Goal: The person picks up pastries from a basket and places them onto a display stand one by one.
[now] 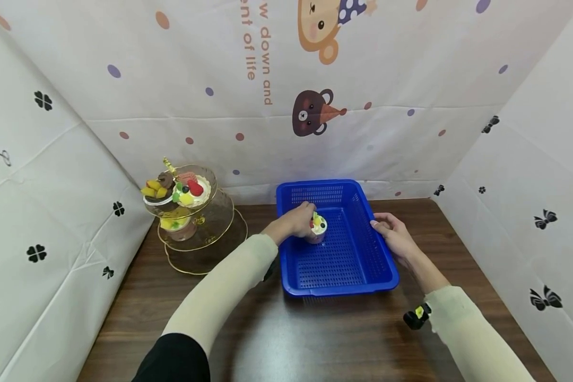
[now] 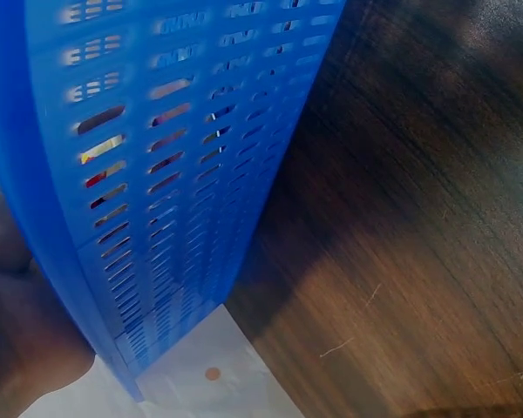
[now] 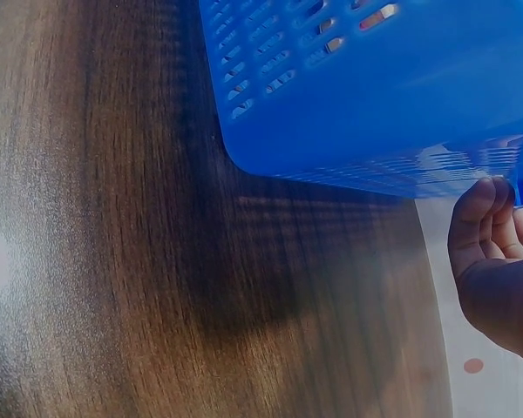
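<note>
Reaching over the left rim of a blue plastic basket [image 1: 310, 291], my left hand [image 1: 297, 220] grips a small toy dessert cup [image 1: 317, 239] topped with white cream and fruit pieces. The cup is inside the basket, near its left wall; whether it touches the bottom I cannot tell. My right hand [image 1: 395, 236] pinches the basket's right rim. In the right wrist view, the curled fingers of that right hand [image 3: 497, 270] are at the basket's edge. The left wrist view shows the slotted basket wall [image 2: 183, 174], with bits of the cup's colours behind it.
Left of the basket stands a clear tiered stand [image 1: 219, 231] with gold rims. It bears several toy desserts, among them a fruit-topped cream one [image 1: 191, 192] and a lower yellow-topped cup [image 1: 176, 225]. Printed white cloth [image 1: 267, 154] surrounds the brown wooden table [image 1: 248, 339].
</note>
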`<move>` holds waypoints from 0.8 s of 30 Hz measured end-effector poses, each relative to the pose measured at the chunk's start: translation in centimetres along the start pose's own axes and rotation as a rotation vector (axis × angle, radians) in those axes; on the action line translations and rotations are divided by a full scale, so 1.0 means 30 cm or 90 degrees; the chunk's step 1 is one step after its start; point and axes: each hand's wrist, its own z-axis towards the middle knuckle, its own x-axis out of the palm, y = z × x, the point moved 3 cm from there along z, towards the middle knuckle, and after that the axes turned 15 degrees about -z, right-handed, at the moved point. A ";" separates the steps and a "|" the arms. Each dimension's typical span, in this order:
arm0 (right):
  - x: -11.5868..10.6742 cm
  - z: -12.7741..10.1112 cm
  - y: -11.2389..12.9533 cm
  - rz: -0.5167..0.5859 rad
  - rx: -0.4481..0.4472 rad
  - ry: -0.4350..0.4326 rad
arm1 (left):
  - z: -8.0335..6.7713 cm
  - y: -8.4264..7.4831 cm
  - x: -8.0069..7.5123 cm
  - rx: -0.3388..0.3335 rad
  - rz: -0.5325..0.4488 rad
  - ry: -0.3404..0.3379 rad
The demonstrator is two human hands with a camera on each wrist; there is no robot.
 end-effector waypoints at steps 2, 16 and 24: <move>0.001 -0.002 0.003 -0.008 -0.002 0.002 | -0.001 0.002 0.001 -0.001 0.000 -0.003; 0.001 0.004 0.001 -0.022 -0.008 -0.003 | -0.013 0.003 -0.030 0.089 -0.093 -0.071; 0.001 -0.002 -0.003 -0.021 0.001 -0.001 | -0.050 -0.021 -0.065 0.120 -0.144 -0.118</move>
